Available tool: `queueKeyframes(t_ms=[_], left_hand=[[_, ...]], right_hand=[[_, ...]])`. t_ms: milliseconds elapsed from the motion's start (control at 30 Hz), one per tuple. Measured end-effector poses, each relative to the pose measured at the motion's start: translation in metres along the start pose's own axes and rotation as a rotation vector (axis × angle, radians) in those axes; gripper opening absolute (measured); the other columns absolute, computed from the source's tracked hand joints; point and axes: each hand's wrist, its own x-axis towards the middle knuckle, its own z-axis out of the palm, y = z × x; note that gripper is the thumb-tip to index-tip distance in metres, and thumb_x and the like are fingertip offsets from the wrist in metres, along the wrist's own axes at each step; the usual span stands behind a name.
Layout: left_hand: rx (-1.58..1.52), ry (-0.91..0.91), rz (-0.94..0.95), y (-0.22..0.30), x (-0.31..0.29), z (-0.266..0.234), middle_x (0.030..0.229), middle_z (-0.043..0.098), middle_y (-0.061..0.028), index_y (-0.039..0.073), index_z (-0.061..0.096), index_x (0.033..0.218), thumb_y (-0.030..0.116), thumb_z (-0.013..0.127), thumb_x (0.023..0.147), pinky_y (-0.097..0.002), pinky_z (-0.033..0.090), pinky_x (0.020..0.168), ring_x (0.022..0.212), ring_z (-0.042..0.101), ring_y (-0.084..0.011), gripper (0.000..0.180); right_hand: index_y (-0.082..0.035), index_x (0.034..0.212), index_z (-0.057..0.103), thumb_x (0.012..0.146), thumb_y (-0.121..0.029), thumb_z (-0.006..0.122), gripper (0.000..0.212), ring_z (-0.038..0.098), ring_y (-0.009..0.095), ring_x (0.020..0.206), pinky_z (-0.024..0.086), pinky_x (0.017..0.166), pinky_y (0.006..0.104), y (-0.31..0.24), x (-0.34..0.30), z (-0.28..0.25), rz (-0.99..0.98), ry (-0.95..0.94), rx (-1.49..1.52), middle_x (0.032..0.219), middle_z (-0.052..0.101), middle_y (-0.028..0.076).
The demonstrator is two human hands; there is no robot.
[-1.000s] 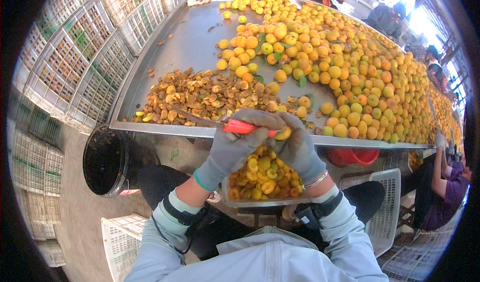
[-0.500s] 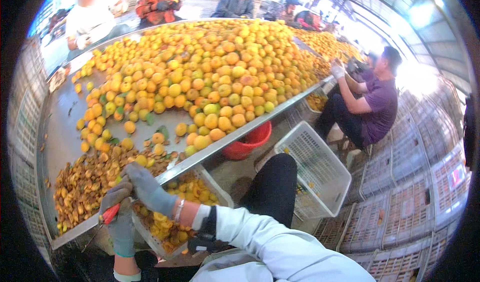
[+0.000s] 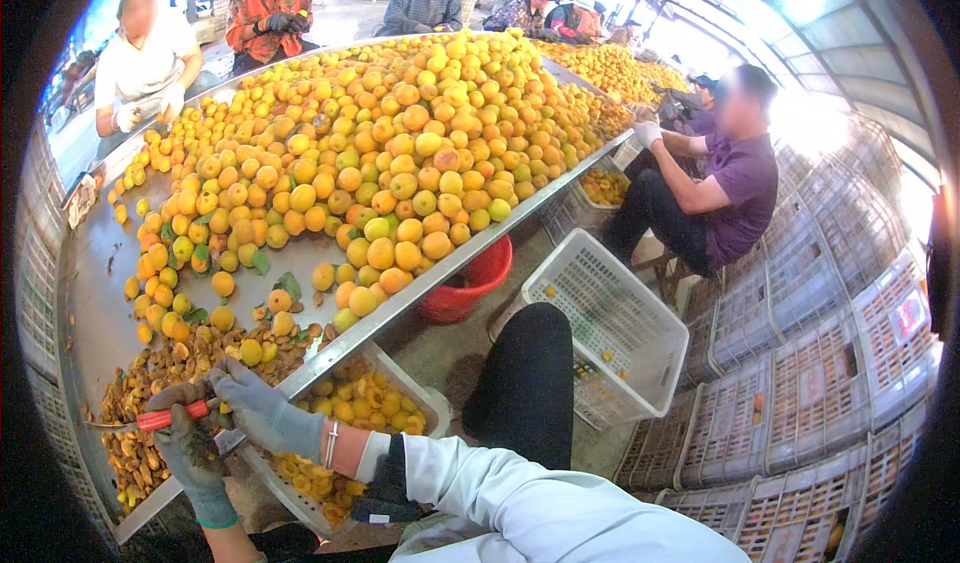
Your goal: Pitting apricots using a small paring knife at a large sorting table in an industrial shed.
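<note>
A pale blue sleeve point(image 3: 540, 508) covers the person's right forearm, and beside it rises a knee in black trousers point(image 3: 530, 383). The left hand point(image 3: 188, 451), in a stained grey glove, is closed around the red handle of a knife point(image 3: 168, 418), its blade pointing left over the counter's near corner. Just beside it, the right hand point(image 3: 262, 408), also gloved, has bent fingers; whether it grips anything cannot be told. A silvery bracelet point(image 3: 330, 443) circles the right wrist.

Below the hands, partly under the metal counter point(image 3: 345, 343), a white crate point(image 3: 437, 416) holds halved yellow apricots point(image 3: 375, 403). On the counter, brown apricot pits point(image 3: 130, 463) are heaped at the near corner, with a few whole fruits at the heap's edge. Under the rim sits a red basin point(image 3: 490, 268); right of it, a white slotted crate point(image 3: 628, 303) has a few pieces of fruit inside.

Beyond the pits, whole apricots point(image 3: 420, 148) form a large mound. To the right, a co-worker in a purple shirt point(image 3: 745, 198) sits near stacked crates point(image 3: 800, 393). Across the counter are people in a white top point(image 3: 150, 58), an orange-red jacket point(image 3: 262, 8) and a dark grey jacket point(image 3: 415, 8).
</note>
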Motion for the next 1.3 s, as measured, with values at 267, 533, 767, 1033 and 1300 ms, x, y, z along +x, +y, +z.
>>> queueKeyframes(t_ms=[267, 533, 767, 1033, 1300], left_hand=[[0.432, 0.037, 0.06, 0.008, -0.014, 0.008, 0.106, 0.06, -0.0093, 0.001, 0.057, 0.106, 0.011, 0.057, 0.089, -0.034, 0.047, 0.087, 0.098, 0.057, -0.02, 0.02], [0.731, 0.166, 0.11, 0.002, -0.023, 0.026, 0.104, 0.062, -0.0079, 0.0, 0.06, 0.103, 0.007, 0.057, 0.085, -0.0331, 0.045, 0.087, 0.096, 0.058, -0.0206, 0.019], [0.197, 0.11, -0.003, 0.019, 0.002, 0.017, 0.101, 0.061, -0.0078, 0.004, 0.054, 0.109, 0.016, 0.058, 0.089, -0.0328, 0.049, 0.083, 0.094, 0.059, -0.0189, 0.023], [-0.104, 0.161, -0.216, 0.015, 0.006, -0.008, 0.1, 0.059, -0.0094, 0.004, 0.051, 0.107, 0.02, 0.057, 0.09, -0.033, 0.05, 0.081, 0.09, 0.058, -0.0185, 0.024], [-0.103, 0.299, -0.204, 0.008, 0.002, 0.017, 0.099, 0.06, -0.0058, 0.008, 0.054, 0.11, 0.028, 0.057, 0.09, -0.0313, 0.051, 0.067, 0.086, 0.058, -0.0172, 0.029]], right_hand=[[-0.005, 0.141, 0.02, 0.092, -0.021, 0.048, 0.058, 0.035, 0.018, 0.127, 0.034, 0.099, 0.0281, 0.002, 0.016, 0.0, -0.069, 0.083, -0.073, 0.136, 0.039, 0.01], [-0.007, 0.107, 0.043, 0.093, -0.022, 0.045, 0.021, 0.046, 0.011, 0.09, 0.04, 0.082, 0.0239, 0.022, 0.033, -0.001, -0.125, 0.025, 0.12, 0.096, 0.048, 0.002], [-0.001, 0.143, 0.015, 0.091, -0.019, 0.046, 0.063, 0.044, 0.013, 0.091, 0.04, 0.079, 0.0242, 0.02, 0.02, 0.003, -0.005, 0.054, -0.192, 0.105, 0.047, 0.009], [0.001, 0.138, 0.019, 0.09, -0.019, 0.047, 0.06, 0.044, 0.013, 0.086, 0.041, 0.075, 0.0249, 0.004, -0.011, 0.016, 0.084, -0.048, -0.261, 0.1, 0.048, 0.008], [-0.001, 0.114, 0.051, 0.09, -0.019, 0.048, 0.03, 0.054, 0.021, 0.095, 0.046, 0.083, 0.0324, -0.012, 0.001, 0.003, -0.576, 0.015, -0.87, 0.102, 0.058, 0.011]])
